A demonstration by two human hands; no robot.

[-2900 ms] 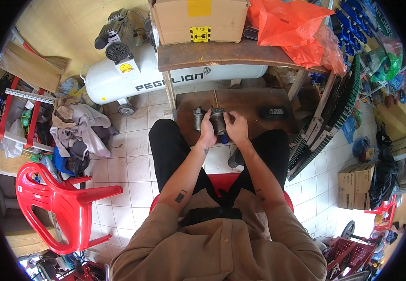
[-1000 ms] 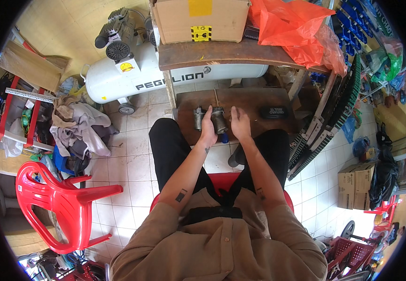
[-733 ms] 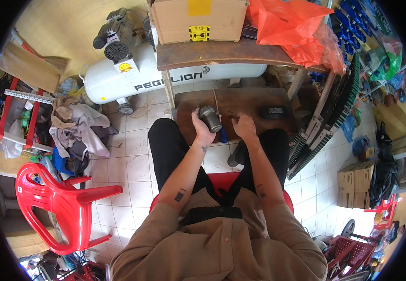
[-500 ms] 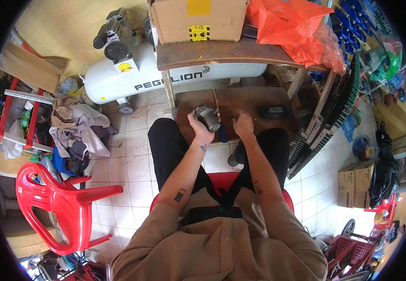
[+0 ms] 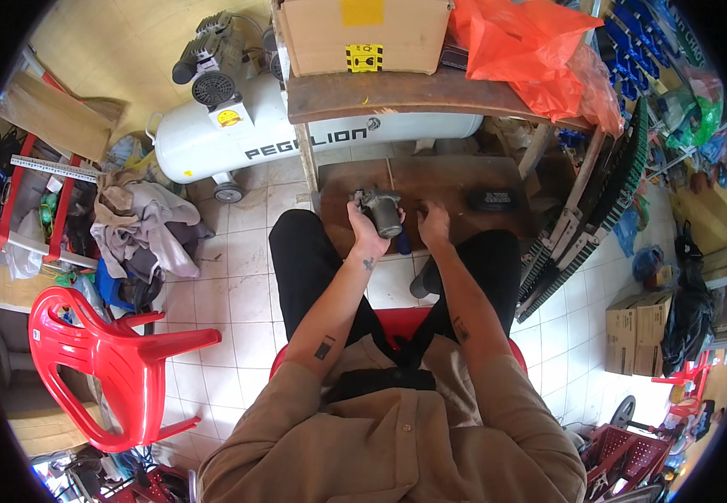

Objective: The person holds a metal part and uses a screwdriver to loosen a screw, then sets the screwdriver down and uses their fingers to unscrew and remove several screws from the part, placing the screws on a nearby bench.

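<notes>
My left hand [image 5: 366,231] is closed round a grey cylindrical metal part [image 5: 386,215] that looks like a small motor, with its rounded end toward me. It is held above the low brown wooden board [image 5: 447,176] between my knees. Just right of the part, my right hand [image 5: 434,224] is low over the same board with its fingers curled; whatever they may pinch is too small to make out. A blue handle [image 5: 403,242] shows at the board's near edge, between my hands. A black flat case [image 5: 494,199] lies on the board to the right.
Above the board is a wooden shelf [image 5: 355,96] bearing a cardboard box [image 5: 321,38] and an orange plastic bag [image 5: 518,54]. Behind stands a white air compressor [image 5: 204,147]. A red plastic chair [image 5: 141,369] is at the left; dark toothed strips [image 5: 585,222] lean at the right.
The metal part has turned in my left hand, its rounded end now pointing more toward me. My right hand stays low over the board, its fingers a little more curled. The view has shifted slightly.
</notes>
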